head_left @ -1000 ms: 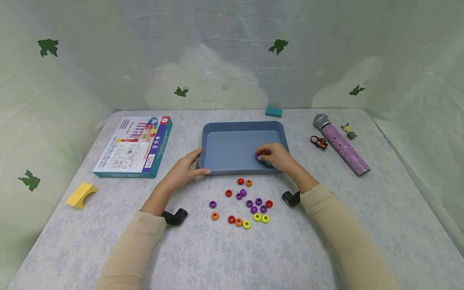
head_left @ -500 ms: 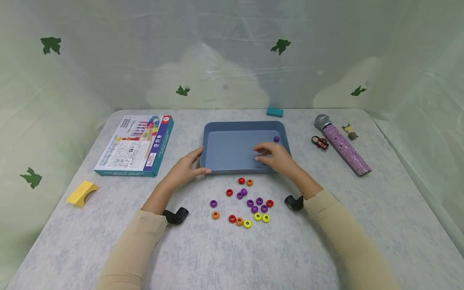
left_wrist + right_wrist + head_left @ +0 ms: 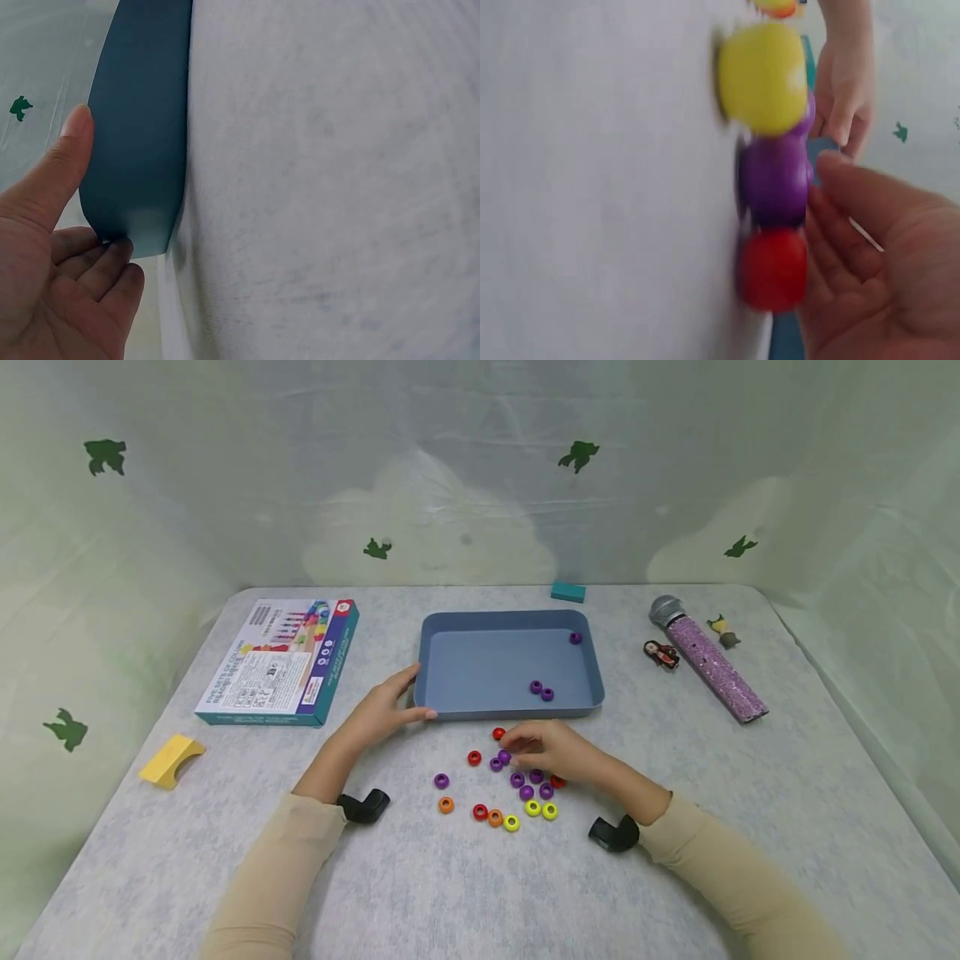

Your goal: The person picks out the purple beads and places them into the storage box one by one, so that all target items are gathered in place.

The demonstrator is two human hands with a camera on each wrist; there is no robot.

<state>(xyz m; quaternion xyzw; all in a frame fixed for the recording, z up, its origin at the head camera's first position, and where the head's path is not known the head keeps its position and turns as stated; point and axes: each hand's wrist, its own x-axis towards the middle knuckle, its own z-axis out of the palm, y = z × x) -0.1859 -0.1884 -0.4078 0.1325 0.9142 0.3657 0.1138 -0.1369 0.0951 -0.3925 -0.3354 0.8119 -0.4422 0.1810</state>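
While our right hand (image 3: 557,749) is poised low over the table (image 3: 480,893), just in front of the near long edge of the blue-grey tray (image 3: 480,664), we judge that the relation to mind is the short leftward one from its fingertips to a purple pony bead (image 3: 505,757). That bead lies at the gap between thumb and forefinger, with a neighbouring purple bead (image 3: 496,764) touching or almost touching it on its left. We see the right thumb and fingers curved but parted, with nothing clearly held; whether a fingertip meets the bead we cannot tell, since a yellow bead (image 3: 761,79) and a red bead (image 3: 772,270) crowd the right wrist view. The tray's long axis runs left to right, parallel to the table's far edge, so the bead sits opposite about the middle of its near edge. Our left hand (image 3: 381,708) is farther from the bead, at the tray's near left corner, thumb along the near wall and fingers against the left end, spread rather than clenched. Inside the tray, one purple bead lies by the far right corner (image 3: 575,637), and a purple pair (image 3: 536,687) lies side by side toward the near edge, right of the middle.
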